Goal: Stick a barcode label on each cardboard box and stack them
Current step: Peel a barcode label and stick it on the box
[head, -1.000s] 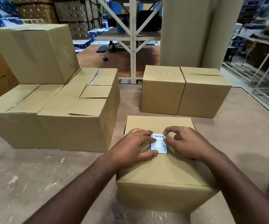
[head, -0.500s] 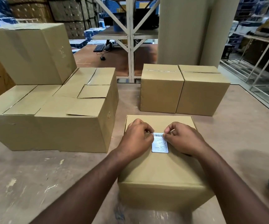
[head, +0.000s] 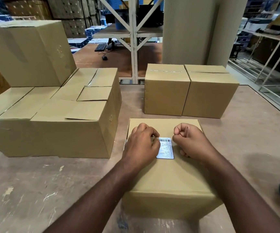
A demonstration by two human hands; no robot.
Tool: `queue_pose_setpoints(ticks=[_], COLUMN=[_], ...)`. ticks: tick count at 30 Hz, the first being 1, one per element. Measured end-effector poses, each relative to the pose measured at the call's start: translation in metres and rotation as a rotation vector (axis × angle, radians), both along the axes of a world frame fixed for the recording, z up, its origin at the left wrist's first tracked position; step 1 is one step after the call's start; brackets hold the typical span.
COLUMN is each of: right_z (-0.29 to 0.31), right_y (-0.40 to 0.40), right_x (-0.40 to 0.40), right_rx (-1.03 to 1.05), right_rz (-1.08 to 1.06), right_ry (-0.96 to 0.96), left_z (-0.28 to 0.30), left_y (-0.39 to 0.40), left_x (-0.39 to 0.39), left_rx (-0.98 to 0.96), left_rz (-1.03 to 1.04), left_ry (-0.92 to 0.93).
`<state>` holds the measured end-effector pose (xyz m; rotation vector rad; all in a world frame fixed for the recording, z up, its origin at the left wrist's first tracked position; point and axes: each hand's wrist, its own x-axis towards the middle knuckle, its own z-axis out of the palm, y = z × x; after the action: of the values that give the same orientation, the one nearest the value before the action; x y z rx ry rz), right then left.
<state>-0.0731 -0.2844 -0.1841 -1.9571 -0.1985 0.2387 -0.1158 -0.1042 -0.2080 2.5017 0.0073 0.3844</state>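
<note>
A closed cardboard box (head: 169,175) stands on the table right in front of me. A white barcode label (head: 167,148) lies flat on its top, barcode end away from me. My left hand (head: 142,145) rests on the box with curled fingers pinched at the label's upper left corner, hiding its left edge. My right hand (head: 189,140) is a loose fist on the box just right of the label, apart from it, holding nothing I can see.
Two closed boxes (head: 166,91) (head: 209,95) stand side by side behind. Larger boxes (head: 68,125) sit at left, one more box (head: 26,52) stacked on them. A tall cardboard roll (head: 191,31) and rack post (head: 133,47) rise beyond the table (head: 35,190).
Both hands were pinching the label's top corners; now my right hand has let go and drawn back to the right into a fist. The label lies flat.
</note>
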Motion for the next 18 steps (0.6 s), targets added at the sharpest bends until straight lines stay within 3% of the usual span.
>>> queue_pose_setpoints(ticks=[5,8,15,18], right_z=[-0.005,-0.004,-0.003,0.001], right_y=[0.001,0.007,0.006,0.003], right_x=[-0.007,-0.013,-0.015,-0.010], right_rx=[-0.469,-0.652,-0.655,-0.557], right_rz=[-0.037,0.009,-0.024,0.000], right_ry=[-0.394,-0.489,-0.476,-0.367], left_z=[-0.001,-0.002,-0.003,-0.003], left_y=[-0.001,-0.001,-0.001,0.000], left_x=[-0.005,-0.006,-0.004,-0.004], left_rx=[0.037,0.019,-0.009,-0.004], left_rz=[-0.009,0.002,0.028,0.021], left_ry=[-0.051,-0.066,-0.077,-0.076])
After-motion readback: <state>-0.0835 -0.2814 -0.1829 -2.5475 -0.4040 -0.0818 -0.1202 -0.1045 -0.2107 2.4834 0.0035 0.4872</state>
